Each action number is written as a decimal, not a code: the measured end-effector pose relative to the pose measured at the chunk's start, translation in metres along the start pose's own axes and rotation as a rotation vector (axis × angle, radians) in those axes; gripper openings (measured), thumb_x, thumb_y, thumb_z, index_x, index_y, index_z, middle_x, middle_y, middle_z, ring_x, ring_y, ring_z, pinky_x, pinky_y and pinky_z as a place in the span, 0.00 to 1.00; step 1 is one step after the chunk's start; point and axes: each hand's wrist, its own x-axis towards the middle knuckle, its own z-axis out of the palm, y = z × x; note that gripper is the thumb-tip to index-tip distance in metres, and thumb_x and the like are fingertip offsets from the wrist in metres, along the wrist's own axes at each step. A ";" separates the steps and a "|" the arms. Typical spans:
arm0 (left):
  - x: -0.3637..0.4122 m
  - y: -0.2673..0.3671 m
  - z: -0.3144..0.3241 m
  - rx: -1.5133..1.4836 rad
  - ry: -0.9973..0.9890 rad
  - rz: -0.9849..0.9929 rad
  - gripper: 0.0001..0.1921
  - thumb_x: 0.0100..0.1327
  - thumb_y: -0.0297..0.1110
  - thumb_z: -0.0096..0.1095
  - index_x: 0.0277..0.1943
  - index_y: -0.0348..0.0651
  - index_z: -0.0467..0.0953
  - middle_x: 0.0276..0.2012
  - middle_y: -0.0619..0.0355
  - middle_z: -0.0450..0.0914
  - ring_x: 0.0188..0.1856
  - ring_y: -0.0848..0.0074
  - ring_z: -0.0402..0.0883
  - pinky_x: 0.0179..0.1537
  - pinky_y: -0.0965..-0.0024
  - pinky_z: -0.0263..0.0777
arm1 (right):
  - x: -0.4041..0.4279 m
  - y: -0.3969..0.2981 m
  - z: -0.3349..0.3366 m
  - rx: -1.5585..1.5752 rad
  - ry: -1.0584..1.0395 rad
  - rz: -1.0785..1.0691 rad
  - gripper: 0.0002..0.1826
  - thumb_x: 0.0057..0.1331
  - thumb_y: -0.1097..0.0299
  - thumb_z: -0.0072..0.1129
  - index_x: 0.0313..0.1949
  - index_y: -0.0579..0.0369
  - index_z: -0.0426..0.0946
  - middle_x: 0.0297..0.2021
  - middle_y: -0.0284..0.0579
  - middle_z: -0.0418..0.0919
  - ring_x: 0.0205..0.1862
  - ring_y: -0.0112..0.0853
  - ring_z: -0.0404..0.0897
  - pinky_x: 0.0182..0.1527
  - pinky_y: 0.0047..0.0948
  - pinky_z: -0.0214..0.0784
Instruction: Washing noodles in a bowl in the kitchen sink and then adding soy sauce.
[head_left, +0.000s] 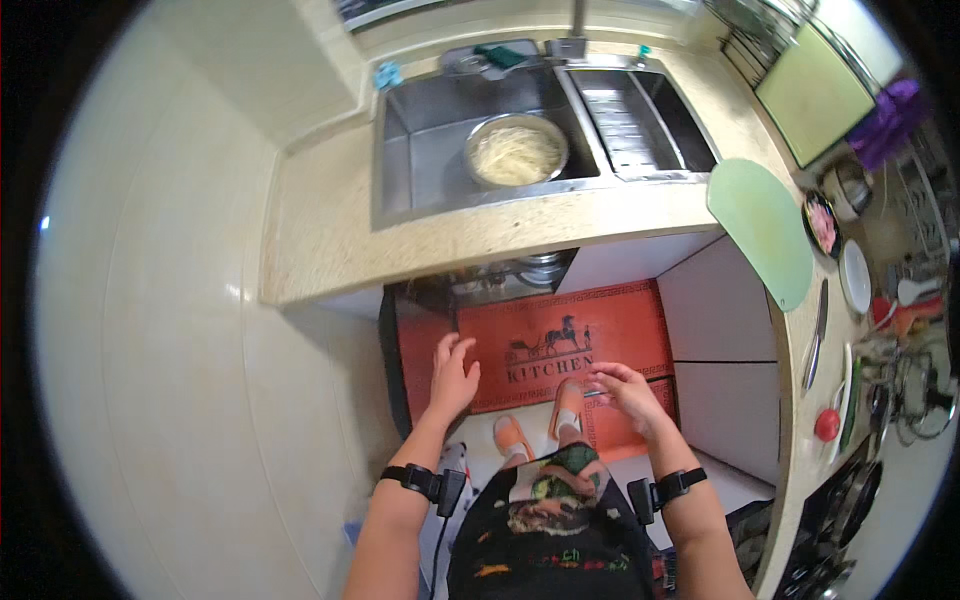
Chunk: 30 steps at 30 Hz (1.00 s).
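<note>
Both my hands hang in mid-air above the floor mat, apart from each other. My left hand (456, 381) has its fingers spread and holds nothing. Loosely curled, my right hand (631, 396) shows gaps between thumb and fingers, and I see nothing held in it. Beneath them lies a red kitchen mat (487, 337) with a printed horse and carriage. Ahead, a metal bowl (564, 157) of pale thin shreds stands in the large basin of the stainless steel sink (431, 169).
A green cutting board (765, 225) overhangs the right counter's edge. Along that counter are a plate of pink meat (823, 225), a white bowl (855, 277), a knife (817, 337) and a tomato (827, 425). A tiled wall (172, 315) rises on the left.
</note>
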 end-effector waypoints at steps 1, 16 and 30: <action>0.010 -0.005 0.012 -0.004 -0.056 -0.042 0.20 0.54 0.28 0.57 0.52 0.43 0.68 0.55 0.46 0.63 0.57 0.54 0.63 0.57 0.62 0.60 | 0.012 0.008 0.000 0.100 -0.031 -0.013 0.11 0.64 0.72 0.50 0.47 0.55 0.71 0.41 0.37 0.76 0.41 0.25 0.76 0.41 0.23 0.70; 0.175 -0.268 0.178 0.184 -0.142 -0.112 0.15 0.59 0.32 0.52 0.48 0.41 0.71 0.44 0.48 0.76 0.46 0.62 0.75 0.45 0.63 0.69 | 0.189 0.201 -0.051 0.466 0.076 0.182 0.12 0.64 0.70 0.49 0.47 0.56 0.70 0.38 0.36 0.76 0.37 0.22 0.75 0.40 0.22 0.69; 0.310 -0.347 0.199 0.691 -0.032 0.041 0.17 0.64 0.45 0.45 0.48 0.43 0.71 0.42 0.53 0.76 0.29 0.64 0.74 0.32 0.64 0.72 | 0.267 0.257 -0.077 0.445 0.034 0.085 0.16 0.66 0.71 0.44 0.52 0.60 0.67 0.47 0.44 0.73 0.45 0.27 0.73 0.47 0.24 0.67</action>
